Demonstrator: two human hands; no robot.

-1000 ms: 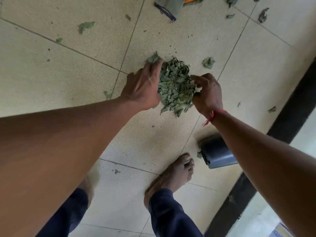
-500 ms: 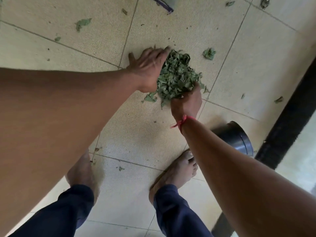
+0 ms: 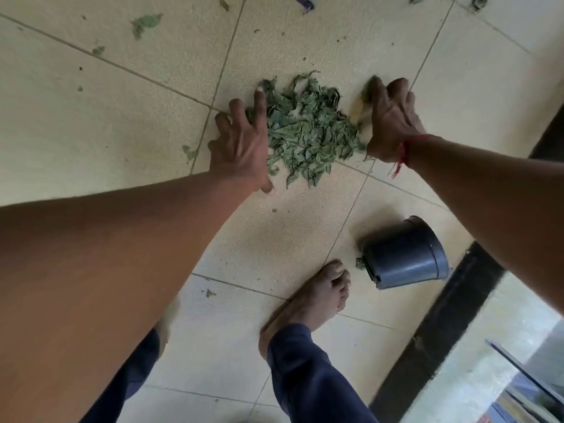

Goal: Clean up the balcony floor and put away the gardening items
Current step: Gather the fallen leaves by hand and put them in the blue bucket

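On the tiled floor (image 3: 91, 123) lies a pile of dry leaves (image 3: 308, 132). The left hand (image 3: 244, 145), fingers spread wide, touches its left edge; the right hand (image 3: 393, 120), fingers loosely bent and gripping nothing, rests at its right edge. A black pot (image 3: 403, 254) lies on its side nearby.

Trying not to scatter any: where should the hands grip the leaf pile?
Probably at its base, from both flanks: the leaf pile is loose and flat, so the left hand and right hand should scoop under and squeeze inward.

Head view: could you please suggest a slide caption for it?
Left hand and right hand bracket a leaf pile on the tiled floor; a dark pot lies tipped nearby.
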